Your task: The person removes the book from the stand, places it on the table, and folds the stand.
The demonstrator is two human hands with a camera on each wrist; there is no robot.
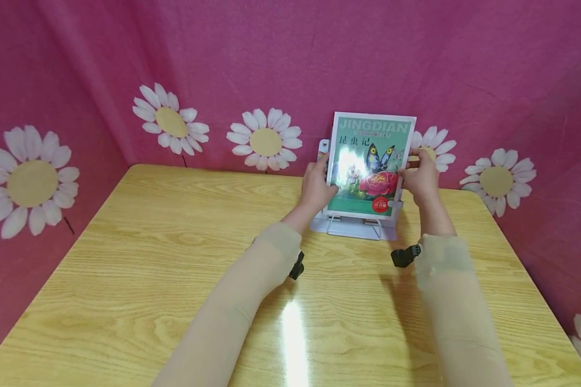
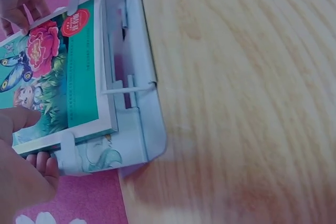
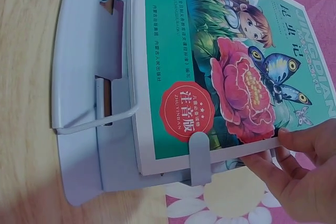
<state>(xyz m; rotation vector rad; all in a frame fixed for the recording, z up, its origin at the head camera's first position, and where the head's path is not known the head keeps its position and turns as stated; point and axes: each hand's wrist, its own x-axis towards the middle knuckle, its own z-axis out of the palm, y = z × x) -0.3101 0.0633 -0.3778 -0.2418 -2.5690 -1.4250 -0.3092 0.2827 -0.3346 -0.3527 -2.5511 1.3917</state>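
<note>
A children's book (image 1: 363, 193) with a green cover, a butterfly and a pink flower leans upright on a pale book stand (image 1: 318, 226). My left hand (image 1: 317, 185) grips the book's left edge, thumb on the cover and the other fingers round behind. On the opposite edge, my right hand (image 1: 423, 177) pinches with its thumb at the front; its remaining fingers are partly hidden behind. In the right wrist view a pale clip (image 3: 199, 158) overlaps the cover's lower corner. Another clip (image 2: 68, 150) stands at the left edge. A wire bar (image 3: 100, 121) spans the stand's base.
The stand is near the back of a wood-grain table (image 1: 174, 258). Behind it hangs a pink cloth (image 1: 252, 59) printed with white daisies. Small black cameras (image 1: 404, 256) are worn at both wrists. A strip of light reflects off the tabletop.
</note>
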